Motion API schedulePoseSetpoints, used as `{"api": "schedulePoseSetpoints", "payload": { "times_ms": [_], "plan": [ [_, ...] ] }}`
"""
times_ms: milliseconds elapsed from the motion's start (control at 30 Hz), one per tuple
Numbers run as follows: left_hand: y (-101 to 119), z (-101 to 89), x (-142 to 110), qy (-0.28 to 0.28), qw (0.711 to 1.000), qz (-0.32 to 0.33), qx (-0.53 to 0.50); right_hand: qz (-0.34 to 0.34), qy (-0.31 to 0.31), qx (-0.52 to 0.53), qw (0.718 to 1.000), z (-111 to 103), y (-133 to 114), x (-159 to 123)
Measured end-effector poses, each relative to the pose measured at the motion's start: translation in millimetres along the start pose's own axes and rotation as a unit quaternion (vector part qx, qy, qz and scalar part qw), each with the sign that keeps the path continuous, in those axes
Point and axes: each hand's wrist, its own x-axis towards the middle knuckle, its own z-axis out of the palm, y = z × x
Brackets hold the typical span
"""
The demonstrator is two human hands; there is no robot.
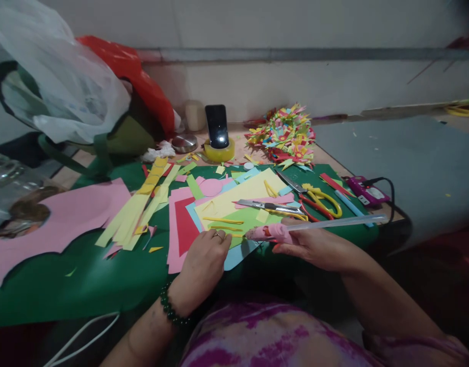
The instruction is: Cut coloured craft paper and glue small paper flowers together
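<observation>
**Pink glue gun [268, 233] brought close to a narrow yellow strip [237, 235]**

Seen from above, a person works at a desk covered in green cloth [137, 278]. The right hand [320, 244] has its fingers closed around the glue gun, whose nozzle points left; a long, clear glue stick [337, 221] juts from its back. The left hand [204, 260] bends down with its fingers together at the left end of the yellow strip, which lies low on a heap of coloured paper, on or beside a light green sheet [244, 219]. The fingertips are hidden, so I cannot tell whether they pinch the strip or only press it. The nozzle is just beside the strip's right end; contact is unclear.

For a neat result, the left fingers should hold the strip flat and steady, well clear of the hot nozzle. A small dot of glue seems enough for so thin a piece; more might ooze onto the sheet beneath. A level gun would keep the glue stick from swinging.

Two more yellow strips [224, 220] lie just beyond. A craft knife [270, 206] and yellow-handled scissors [328, 201] rest near the right hand, so keeping that wrist low and short in its movements would avoid knocking them.
</observation>
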Motion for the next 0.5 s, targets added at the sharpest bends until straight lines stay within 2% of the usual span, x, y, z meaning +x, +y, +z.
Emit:
{"api": "schedulePoseSetpoints", "payload": {
  "times_ms": [67,267,500],
  "plan": [
    [0,-1.2,0,-0.004,1.000,-0.005,0.002,0.005,-0.005,0.010,1.000,-4,0,-4],
    [-1,-4.7,7,0.002,1.000,-0.024,0.005,0.026,0.032,0.039,0.998,-7,0,-12],
    [-1,-2.6,15,-0.018,0.999,-0.025,0.011,0.004,-0.009,0.028,1.000,3,-1,-1]
  ]
}}
